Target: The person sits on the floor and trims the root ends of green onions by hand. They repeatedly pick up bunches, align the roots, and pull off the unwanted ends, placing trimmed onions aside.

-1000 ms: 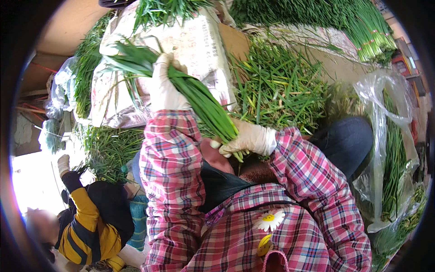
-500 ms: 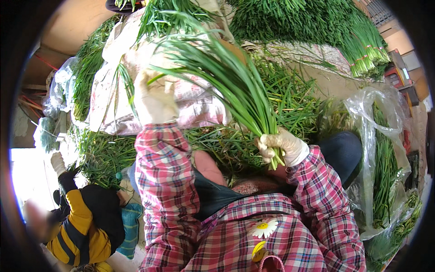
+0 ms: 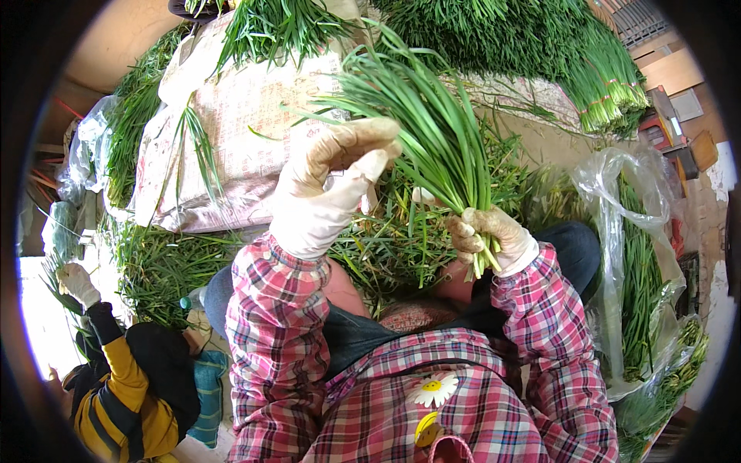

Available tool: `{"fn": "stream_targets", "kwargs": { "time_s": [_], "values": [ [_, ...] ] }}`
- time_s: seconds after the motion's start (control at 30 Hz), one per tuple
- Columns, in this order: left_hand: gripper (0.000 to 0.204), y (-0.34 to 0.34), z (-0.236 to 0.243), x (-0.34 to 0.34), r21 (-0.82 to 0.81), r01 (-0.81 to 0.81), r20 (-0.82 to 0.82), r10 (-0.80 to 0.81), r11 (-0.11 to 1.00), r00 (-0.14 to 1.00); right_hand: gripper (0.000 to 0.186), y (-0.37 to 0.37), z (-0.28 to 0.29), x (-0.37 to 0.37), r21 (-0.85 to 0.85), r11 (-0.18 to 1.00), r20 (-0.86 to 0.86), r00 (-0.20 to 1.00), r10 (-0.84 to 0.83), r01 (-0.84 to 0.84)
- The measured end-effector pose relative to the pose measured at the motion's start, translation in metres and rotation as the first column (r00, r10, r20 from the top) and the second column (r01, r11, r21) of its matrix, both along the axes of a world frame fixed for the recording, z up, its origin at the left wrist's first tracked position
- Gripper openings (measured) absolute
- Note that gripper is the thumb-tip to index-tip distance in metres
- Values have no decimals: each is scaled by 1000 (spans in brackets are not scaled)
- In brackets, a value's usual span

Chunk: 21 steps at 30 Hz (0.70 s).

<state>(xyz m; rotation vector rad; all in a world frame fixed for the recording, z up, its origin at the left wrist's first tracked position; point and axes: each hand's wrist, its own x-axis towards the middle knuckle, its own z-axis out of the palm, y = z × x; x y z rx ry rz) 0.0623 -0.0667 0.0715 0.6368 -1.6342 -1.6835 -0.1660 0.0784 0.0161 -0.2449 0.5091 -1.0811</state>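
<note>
My right hand (image 3: 494,239), in a stained pale glove, is closed round the lower stems of a bunch of garlic chives (image 3: 444,131). The pale stem ends stick out below the fist, and the long green leaves fan upward and to the left. My left hand (image 3: 332,181), gloved too, is raised beside the left edge of the bunch. Its fingers and thumb curve toward each other with a gap between them, and I see nothing held there. The fingertips are close to the leaves; whether they touch is unclear.
Loose green leaves (image 3: 401,251) cover the ground before my knees. A pale woven sack (image 3: 247,116) lies ahead, with more greens on it. Tied bundles (image 3: 602,92) are piled at the far right. Clear plastic bags (image 3: 614,293) stand right. A person in yellow and black (image 3: 127,386) works at lower left.
My left hand has moved right, from over the sack to the side of the bunch. The leaves stand more upright now. At lower left, the other person's gloved hand has shifted.
</note>
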Motion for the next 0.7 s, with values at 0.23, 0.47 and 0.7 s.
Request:
{"fn": "stream_targets", "kwargs": {
  "time_s": [0.23, 0.47, 0.7],
  "values": [
    [68, 20, -43, -40, 341, 408, -96, -401, 847, 911, 35, -4, 8, -9, -96, 994, -54, 997, -47, 42],
    [44, 22, -86, -38, 480, 477, -121, -482, 737, 868, 29, 5, 25, -23, -90, 985, -206, 965, -160, 144],
    [41, 8, -116, -56, 134, 553, 990, -135, 822, -41, 45, 17, 66, -79, -165, 976, -301, 935, -187, 142]
  ]
}}
